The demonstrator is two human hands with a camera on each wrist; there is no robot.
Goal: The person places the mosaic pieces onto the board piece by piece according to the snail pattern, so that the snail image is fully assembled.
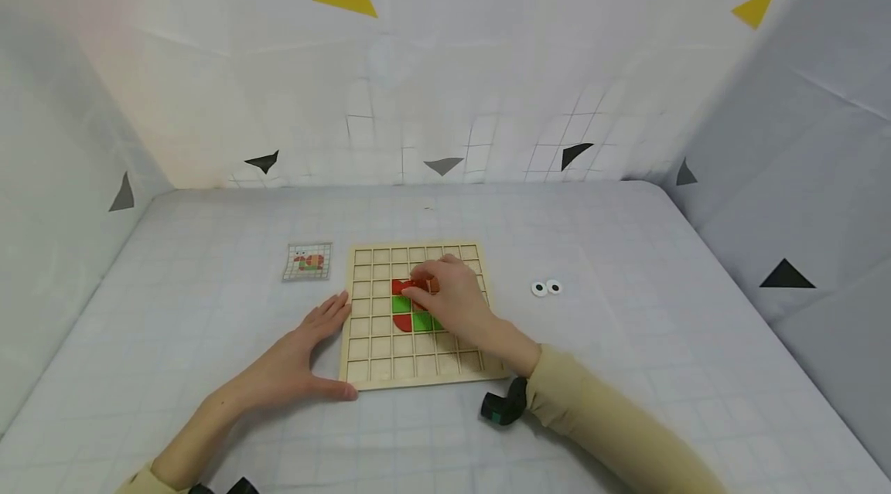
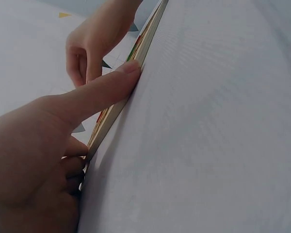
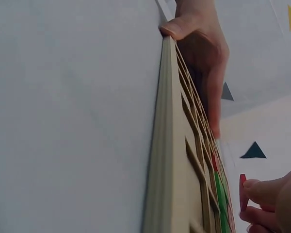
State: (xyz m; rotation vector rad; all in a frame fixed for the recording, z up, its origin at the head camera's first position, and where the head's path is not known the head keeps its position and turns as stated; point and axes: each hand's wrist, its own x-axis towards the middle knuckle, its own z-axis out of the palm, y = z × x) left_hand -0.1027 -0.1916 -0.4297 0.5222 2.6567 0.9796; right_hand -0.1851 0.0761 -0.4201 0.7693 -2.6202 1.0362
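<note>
A square wooden grid board [image 1: 418, 383] lies flat on the table. Several coloured tiles sit in its middle cells, among them a red rounded tile [image 1: 402, 322], a green tile [image 1: 421, 321] and an orange tile partly behind my fingers. My right hand [image 1: 455, 299] is over the board's middle, pinching a small red tile [image 3: 243, 192] between thumb and fingertips, clear of the board in the right wrist view. At the board's left edge rests my left hand [image 1: 299, 362], thumb at the near corner and fingers spread along the side. My right hand covers some cells.
Left of the board lies a small picture card [image 1: 307, 262] with a coloured figure on a grid. Two round eye tiles [image 1: 546, 288] lie to the right. White cloth walls with yellow and black triangles enclose the table's back and sides.
</note>
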